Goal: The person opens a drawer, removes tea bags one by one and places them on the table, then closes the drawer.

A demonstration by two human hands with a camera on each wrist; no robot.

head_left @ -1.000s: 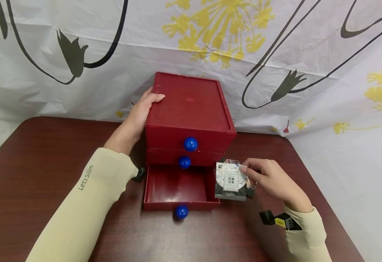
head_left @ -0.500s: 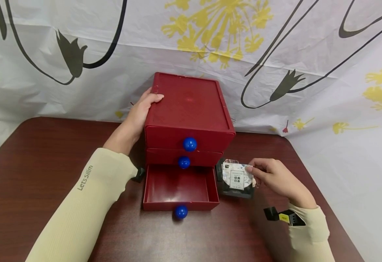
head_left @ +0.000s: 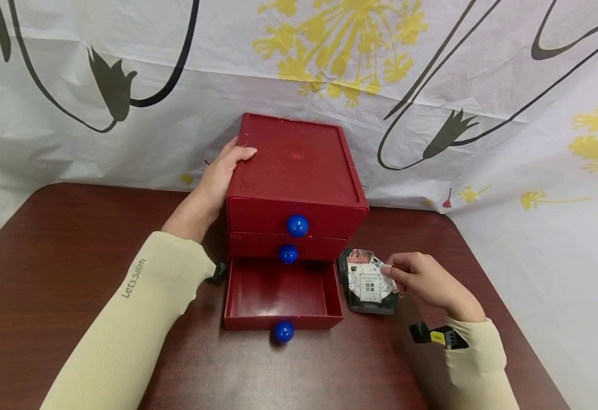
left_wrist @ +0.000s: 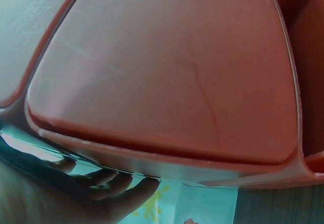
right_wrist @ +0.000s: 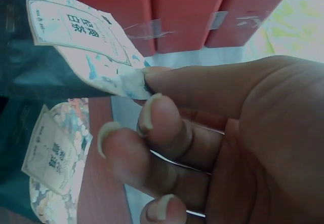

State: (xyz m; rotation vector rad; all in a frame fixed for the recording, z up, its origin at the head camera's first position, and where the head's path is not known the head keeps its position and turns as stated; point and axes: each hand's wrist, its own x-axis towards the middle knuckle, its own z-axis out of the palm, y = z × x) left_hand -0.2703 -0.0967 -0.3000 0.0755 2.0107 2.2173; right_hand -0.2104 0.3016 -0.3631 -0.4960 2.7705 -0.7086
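Note:
My left hand [head_left: 225, 171] holds the back left part of a red drawer cabinet [head_left: 297, 165], its thumb over the top edge. Several fingers [left_wrist: 132, 196] show along the cabinet's edge in the left wrist view. Below two closed drawers, the bottom drawer [head_left: 278, 287] is pulled out, with a bare floor and a blue knob [head_left: 283, 331]. To its right, my right hand [head_left: 429, 285] pinches a tea sachet [head_left: 369, 285] by its upper right corner. That sachet has a white patterned face and a dark end. Another sachet [right_wrist: 53, 158] with a floral print lies beneath it in the right wrist view.
A dark wood table [head_left: 299, 370] carries everything. A white patterned cloth [head_left: 176, 68] hangs behind it and along the right. Two more blue knobs, an upper knob [head_left: 297, 226] and a middle knob [head_left: 288, 254], stick out in front.
The pinched sachet has moved right, away from the bottom drawer, then dipped slightly toward the person, showing more of the printed sachet behind it. My left hand and the cabinet stay put.

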